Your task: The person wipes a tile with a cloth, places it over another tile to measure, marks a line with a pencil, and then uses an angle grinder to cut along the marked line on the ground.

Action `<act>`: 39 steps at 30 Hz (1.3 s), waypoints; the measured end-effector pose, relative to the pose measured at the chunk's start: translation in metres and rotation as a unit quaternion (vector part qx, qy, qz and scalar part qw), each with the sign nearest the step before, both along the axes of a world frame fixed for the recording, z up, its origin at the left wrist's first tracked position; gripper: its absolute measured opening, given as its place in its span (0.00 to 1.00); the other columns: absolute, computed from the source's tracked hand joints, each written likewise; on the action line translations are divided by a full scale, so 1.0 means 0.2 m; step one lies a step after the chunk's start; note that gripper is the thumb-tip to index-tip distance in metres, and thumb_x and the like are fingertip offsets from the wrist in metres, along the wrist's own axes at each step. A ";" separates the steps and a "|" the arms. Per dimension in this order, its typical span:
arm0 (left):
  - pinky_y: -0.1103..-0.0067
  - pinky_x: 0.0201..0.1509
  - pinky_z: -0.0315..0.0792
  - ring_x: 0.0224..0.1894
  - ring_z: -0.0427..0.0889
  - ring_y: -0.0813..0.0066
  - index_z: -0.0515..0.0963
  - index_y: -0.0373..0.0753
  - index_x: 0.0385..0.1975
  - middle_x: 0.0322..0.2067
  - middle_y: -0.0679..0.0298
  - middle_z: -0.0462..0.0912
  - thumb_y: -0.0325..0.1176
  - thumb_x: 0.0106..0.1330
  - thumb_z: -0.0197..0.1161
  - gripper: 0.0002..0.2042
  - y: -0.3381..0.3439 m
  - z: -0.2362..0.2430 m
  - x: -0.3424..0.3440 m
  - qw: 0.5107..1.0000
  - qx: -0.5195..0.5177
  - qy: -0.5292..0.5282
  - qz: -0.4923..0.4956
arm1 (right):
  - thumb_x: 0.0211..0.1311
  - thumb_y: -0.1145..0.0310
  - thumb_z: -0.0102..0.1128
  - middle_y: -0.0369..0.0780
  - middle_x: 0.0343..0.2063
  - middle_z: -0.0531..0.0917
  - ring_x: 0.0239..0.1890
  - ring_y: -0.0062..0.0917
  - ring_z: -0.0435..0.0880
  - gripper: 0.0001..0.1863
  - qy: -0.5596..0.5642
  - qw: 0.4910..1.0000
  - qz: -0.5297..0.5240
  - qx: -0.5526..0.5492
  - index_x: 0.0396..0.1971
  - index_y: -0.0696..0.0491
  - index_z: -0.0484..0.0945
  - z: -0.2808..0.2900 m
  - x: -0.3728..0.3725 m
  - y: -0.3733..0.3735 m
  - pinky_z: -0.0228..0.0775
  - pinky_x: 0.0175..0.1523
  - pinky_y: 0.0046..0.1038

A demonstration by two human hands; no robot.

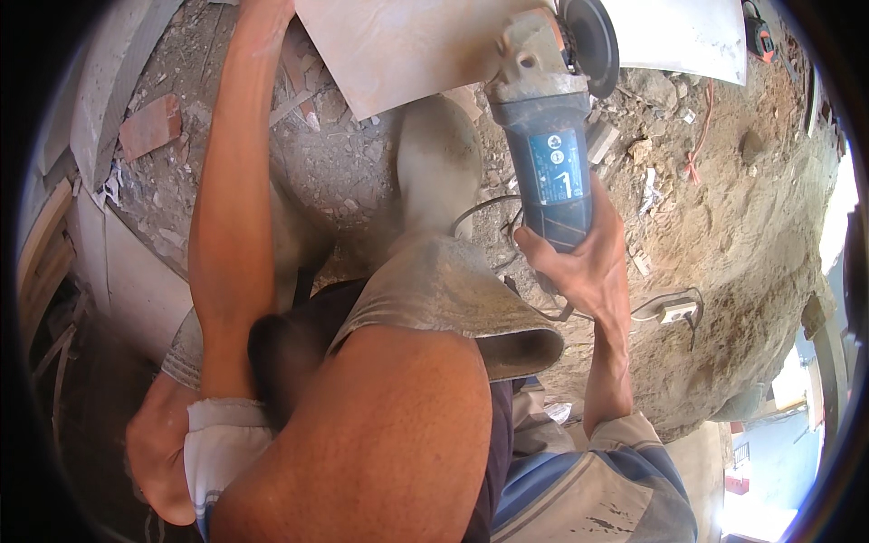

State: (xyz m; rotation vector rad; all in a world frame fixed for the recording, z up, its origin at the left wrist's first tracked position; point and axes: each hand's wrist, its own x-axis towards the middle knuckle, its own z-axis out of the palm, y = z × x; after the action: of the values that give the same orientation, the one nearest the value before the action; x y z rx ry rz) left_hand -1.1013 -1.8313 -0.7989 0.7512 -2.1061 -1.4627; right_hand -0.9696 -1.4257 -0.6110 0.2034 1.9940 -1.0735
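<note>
My right hand (584,258) grips the rear body of a blue angle grinder (552,167), thumb on one side and fingers wrapped round the other. The grinder points away from me, its dark round disc (595,45) standing on edge over a large pale tile (398,45). Whether the disc touches the tile I cannot tell. The tile lies at the far side, one corner toward me, its upper part cut off by the picture's edge. My left hand (267,7) reaches to the top edge by the tile's left side. Its fingers are out of sight.
A grey boot (439,167) stands just below the tile. Brick pieces (151,128) and rubble cover the dirt ground. A power socket (675,312) with cables lies at right, near a red string (695,167). A tape measure (760,38) sits far right; boards (109,100) lean at left.
</note>
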 end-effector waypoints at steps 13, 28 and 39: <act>0.70 0.71 0.71 0.65 0.80 0.63 0.79 0.28 0.66 0.62 0.54 0.84 0.46 0.78 0.67 0.28 0.00 0.00 0.00 1.000 0.004 0.007 -0.014 | 0.49 0.58 0.80 0.49 0.37 0.90 0.38 0.34 0.91 0.35 -0.003 1.000 -0.004 -0.004 0.53 0.65 0.77 -0.01 0.02 0.02 0.85 0.47 0.37; 0.70 0.71 0.71 0.64 0.81 0.62 0.79 0.28 0.65 0.61 0.54 0.85 0.47 0.77 0.68 0.29 0.02 0.01 -0.01 1.000 0.026 0.006 -0.006 | 0.49 0.60 0.80 0.46 0.37 0.89 0.37 0.29 0.89 0.34 -0.014 1.000 -0.012 -0.008 0.52 0.64 0.78 0.01 0.04 0.04 0.84 0.46 0.34; 0.70 0.70 0.72 0.63 0.82 0.63 0.80 0.28 0.64 0.60 0.54 0.86 0.47 0.77 0.67 0.28 0.01 0.03 0.00 1.000 0.003 -0.008 -0.004 | 0.49 0.61 0.80 0.45 0.35 0.89 0.36 0.28 0.88 0.33 -0.010 1.000 -0.003 -0.006 0.52 0.63 0.77 0.00 0.07 0.06 0.84 0.44 0.33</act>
State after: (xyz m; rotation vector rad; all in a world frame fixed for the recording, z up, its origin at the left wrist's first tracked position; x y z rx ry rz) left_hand -1.1009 -1.8288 -0.7934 0.7604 -2.1207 -1.4729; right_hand -0.9557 -1.4134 -0.6100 0.2137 1.9696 -1.0835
